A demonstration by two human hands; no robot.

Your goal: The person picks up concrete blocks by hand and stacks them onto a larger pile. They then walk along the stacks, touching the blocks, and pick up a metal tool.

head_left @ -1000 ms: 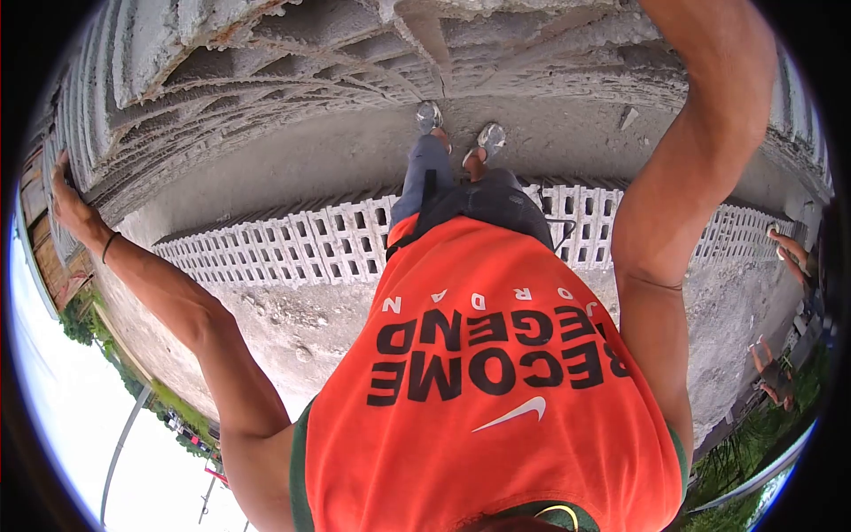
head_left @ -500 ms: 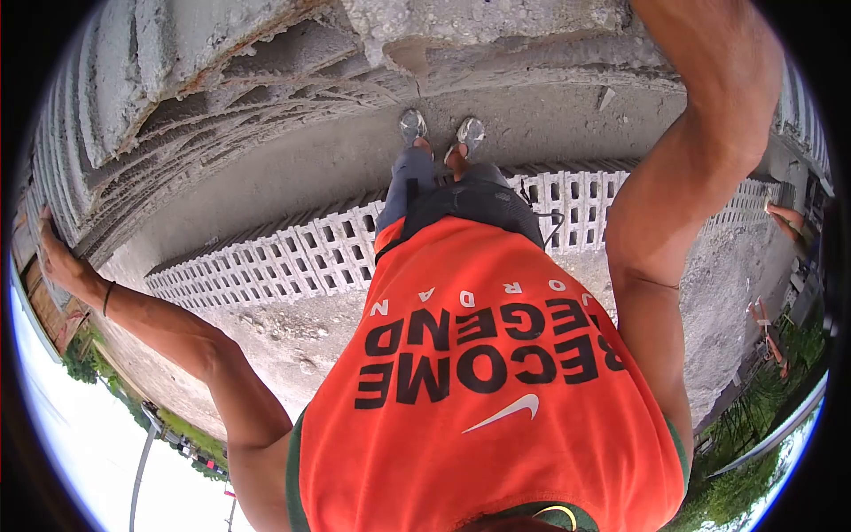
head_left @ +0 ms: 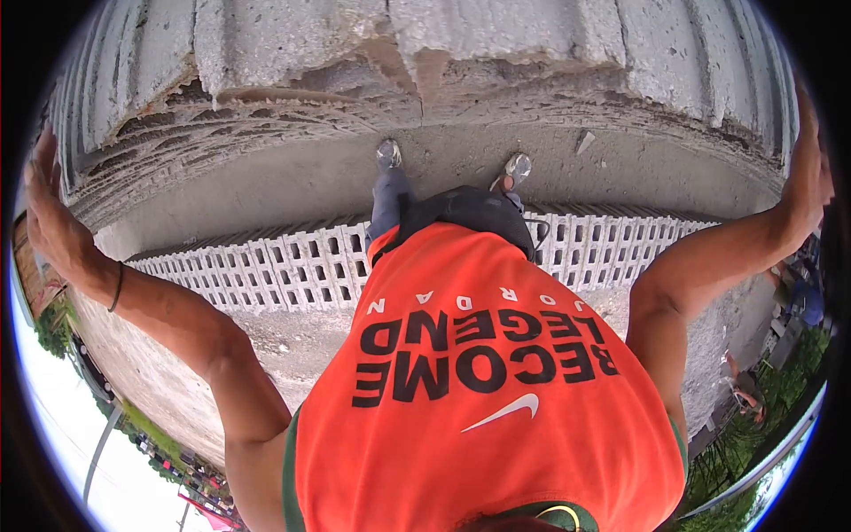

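Note:
Across the top of the view stands a wide stack of rough grey concrete blocks (head_left: 510, 40), with ridged faces and crumbly, broken lower edges. My left hand (head_left: 55, 208) is at its left end, fingers stretched upward and apart, a dark band on the wrist. At the opposite end my right hand (head_left: 805, 173) is raised with its fingers extended along the blocks' side. Both arms are spread wide and bent at the elbows. The fingertips of both hands lie near the dark rim of the view and are partly obscured.
Behind my feet runs a long row of hollow concrete blocks (head_left: 306, 266). My shoes (head_left: 388, 155) stand on a dusty grey strip of ground (head_left: 292, 168) between row and stack. A person (head_left: 747, 390) is at the far right, near greenery (head_left: 740, 470).
My right hand has come down from beyond the top edge to the stack's right end. My left hand has risen slightly, its fingers spreading. My feet stand farther apart, and the stack appears squarer to me.

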